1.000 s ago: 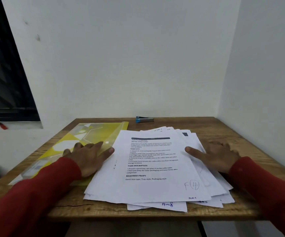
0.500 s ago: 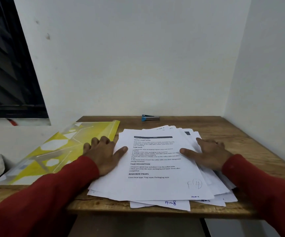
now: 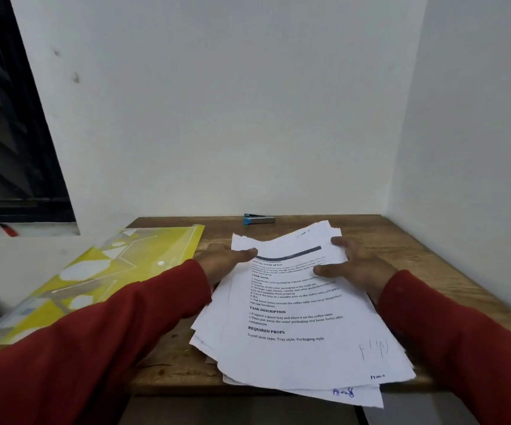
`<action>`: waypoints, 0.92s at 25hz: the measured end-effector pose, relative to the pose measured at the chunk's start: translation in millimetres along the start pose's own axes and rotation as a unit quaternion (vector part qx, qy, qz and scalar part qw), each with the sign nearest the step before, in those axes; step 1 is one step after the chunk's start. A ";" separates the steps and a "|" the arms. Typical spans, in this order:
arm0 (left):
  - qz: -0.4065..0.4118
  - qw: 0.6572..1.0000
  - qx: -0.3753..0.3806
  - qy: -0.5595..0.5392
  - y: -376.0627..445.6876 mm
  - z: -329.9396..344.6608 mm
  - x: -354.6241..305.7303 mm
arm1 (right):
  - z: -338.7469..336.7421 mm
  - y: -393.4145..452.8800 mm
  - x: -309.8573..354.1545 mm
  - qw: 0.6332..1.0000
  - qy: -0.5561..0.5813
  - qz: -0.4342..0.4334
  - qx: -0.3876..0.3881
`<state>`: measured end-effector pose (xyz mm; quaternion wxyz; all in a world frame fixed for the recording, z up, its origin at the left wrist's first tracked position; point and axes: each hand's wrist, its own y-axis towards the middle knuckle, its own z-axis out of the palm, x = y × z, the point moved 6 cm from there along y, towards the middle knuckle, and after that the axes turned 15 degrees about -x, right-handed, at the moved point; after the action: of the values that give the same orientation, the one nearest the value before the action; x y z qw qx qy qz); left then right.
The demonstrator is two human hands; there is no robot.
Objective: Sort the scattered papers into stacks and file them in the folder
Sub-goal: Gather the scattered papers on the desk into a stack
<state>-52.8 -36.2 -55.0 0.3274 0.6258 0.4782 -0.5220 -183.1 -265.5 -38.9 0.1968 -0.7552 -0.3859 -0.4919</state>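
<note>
A loose pile of white printed papers (image 3: 297, 326) lies on the wooden table (image 3: 401, 240), its near edge hanging over the table's front. My left hand (image 3: 222, 261) holds the pile's far left side, thumb on the top sheet. My right hand (image 3: 355, 265) holds the far right side, thumb and forefinger on top. The far end of the pile is raised and bowed between both hands. The yellow translucent folder (image 3: 119, 271) lies flat to the left, partly off the table's left edge.
A blue and silver stapler (image 3: 259, 219) lies at the back of the table by the wall. White walls close in the table at the back and right. A dark window (image 3: 8, 133) is on the left.
Both hands slid from the pile's middle sides to its far end and took hold. The spread sheets are pushed closer together and the far edge has lifted off the table.
</note>
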 end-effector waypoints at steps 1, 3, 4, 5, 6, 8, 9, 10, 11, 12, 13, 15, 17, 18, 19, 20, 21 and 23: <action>0.008 1.000 -0.002 -0.027 -1.8 1.1 -3.8 | 2.2 2.2 -2.5 0.998 0.060 0.018 0.003; 0.017 0.998 -0.035 -0.051 -3.0 3.6 -4.7 | 6.6 9.5 -6.1 0.993 0.117 0.030 -0.007; 0.026 0.997 -0.048 -0.060 -4.4 5.3 -4.3 | 8.3 11.1 -4.5 0.989 0.145 0.025 -0.014; 0.043 0.995 -0.062 -0.067 -4.2 5.1 -4.7 | 7.8 11.0 0.6 0.983 0.182 0.016 -0.027; 0.058 0.992 -0.077 -0.080 -4.4 3.8 -6.0 | 5.1 11.7 5.7 0.973 0.225 0.009 -0.039; 0.068 0.984 -0.098 -0.132 -2.7 -0.8 -7.9 | -1.8 15.2 18.0 0.950 0.308 -0.023 -0.040; 0.060 0.976 -0.102 -0.182 -1.5 -2.6 -9.7 | -4.9 17.2 24.5 0.938 0.344 -0.038 -0.031; 0.049 0.968 -0.095 -0.229 -2.0 -2.6 -15.0 | -8.4 18.4 32.1 0.927 0.371 -0.052 -0.024; 0.043 0.961 -0.075 -0.262 -4.7 -1.2 -23.3 | -11.0 19.9 39.0 0.919 0.389 -0.064 -0.021; 0.041 0.960 -0.050 -0.272 -5.7 -0.7 -31.5 | -12.8 20.0 46.7 0.915 0.397 -0.077 -0.018; 0.052 0.963 -0.026 -0.265 -9.4 -0.1 -41.1 | -13.7 20.0 54.1 0.911 0.401 -0.091 -0.014; 0.115 0.966 -0.047 -0.227 -13.6 -9.0 -63.6 | -16.7 20.6 70.0 0.909 0.398 -0.124 -0.007; 0.201 0.952 -0.143 -0.180 -12.1 -24.2 -90.8 | -21.8 22.6 88.5 0.915 0.371 -0.159 -0.015; 0.243 0.938 -0.182 -0.167 -12.4 -30.5 -107.2 | -26.5 23.2 99.8 0.917 0.354 -0.178 -0.028; 0.281 0.923 -0.209 -0.161 -15.6 -34.3 -124.8 | -31.9 22.3 112.7 0.918 0.341 -0.200 -0.042; 0.317 0.907 -0.230 -0.153 -19.3 -37.2 -142.2 | -37.7 20.9 127.0 0.915 0.332 -0.224 -0.057; 0.350 0.893 -0.245 -0.142 -22.7 -39.2 -157.6 | -43.3 18.6 141.1 0.910 0.325 -0.250 -0.071; 0.398 0.869 -0.260 -0.135 -31.9 -40.6 -181.5 | -54.1 13.8 165.0 0.895 0.318 -0.296 -0.104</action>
<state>-68.5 -35.5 133.1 0.7200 0.5786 0.2580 -0.2835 -168.3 -246.5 133.7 0.0743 -0.4255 -0.4555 -0.7784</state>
